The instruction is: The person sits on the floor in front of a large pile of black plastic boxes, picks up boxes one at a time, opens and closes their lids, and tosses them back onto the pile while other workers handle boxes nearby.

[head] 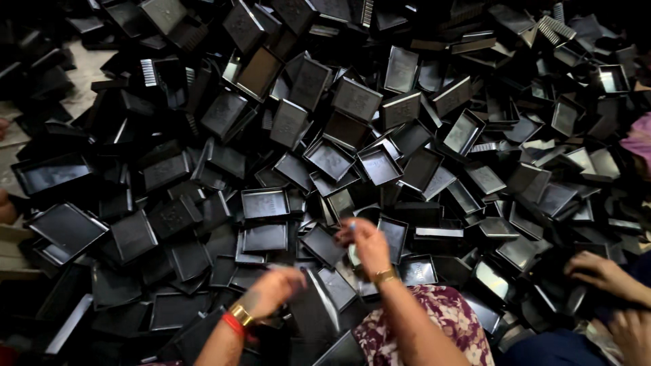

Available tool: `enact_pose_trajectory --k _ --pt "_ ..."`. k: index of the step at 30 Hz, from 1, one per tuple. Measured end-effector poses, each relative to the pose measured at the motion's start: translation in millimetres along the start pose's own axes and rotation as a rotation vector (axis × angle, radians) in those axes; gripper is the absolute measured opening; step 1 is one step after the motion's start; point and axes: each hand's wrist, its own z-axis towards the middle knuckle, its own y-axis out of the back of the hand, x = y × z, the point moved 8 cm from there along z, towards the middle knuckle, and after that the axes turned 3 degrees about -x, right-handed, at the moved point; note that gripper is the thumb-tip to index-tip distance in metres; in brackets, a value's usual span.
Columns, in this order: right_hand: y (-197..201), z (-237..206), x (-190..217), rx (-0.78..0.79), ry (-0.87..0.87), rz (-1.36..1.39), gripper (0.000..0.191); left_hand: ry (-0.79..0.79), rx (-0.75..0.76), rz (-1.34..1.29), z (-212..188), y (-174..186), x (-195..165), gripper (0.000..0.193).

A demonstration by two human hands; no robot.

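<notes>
A huge heap of black plastic trays (352,102) is spread across nearly the whole view, the shallow rectangular pieces lying tilted, overlapped and upended in every direction. A strip of pale floor (74,81) is seen at ten o'clock, beyond the heap's edge. At six o'clock a floral garment (447,325) in maroon and cream is seen, covering the person's lap.

The left hand (274,290) is held at seven o'clock from the picture's centre, low over the heap, with a gold bangle and a red band (237,318) worn at the wrist. Its fingers are curled inward, but the hand is blurred, so it cannot be told whether anything is gripped. A black tray (319,298) standing on edge lies just beside it, at its three o'clock.

The right hand (366,240) is raised at six o'clock from the centre, a gold bracelet (385,276) worn on its wrist. Its fingertips are pressed together on a small pale piece (352,225), which is too small to be identified. An open black tray (393,234) lies just behind the hand.

At four o'clock, another person's hand (600,271) is rested on the heap's edge, with a second one (630,332) below it.
</notes>
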Motion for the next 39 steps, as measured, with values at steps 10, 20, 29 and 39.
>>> enact_pose_trajectory --k 10,20,29,39 --pt "-8 -20 68 -0.446 0.402 -1.213 0.052 -0.281 -0.77 1.391 30 51 -135 0.027" --pt "32 -25 80 -0.497 0.41 -0.722 0.05 0.163 -0.684 0.428 -4 78 -69 0.047" --pt "-32 -20 21 0.044 -0.177 0.299 0.015 0.323 -0.567 1.433 -24 51 -54 0.088" --pt "-40 -18 11 0.224 -0.204 0.769 0.018 0.123 -0.327 1.545 10 24 -35 0.062"
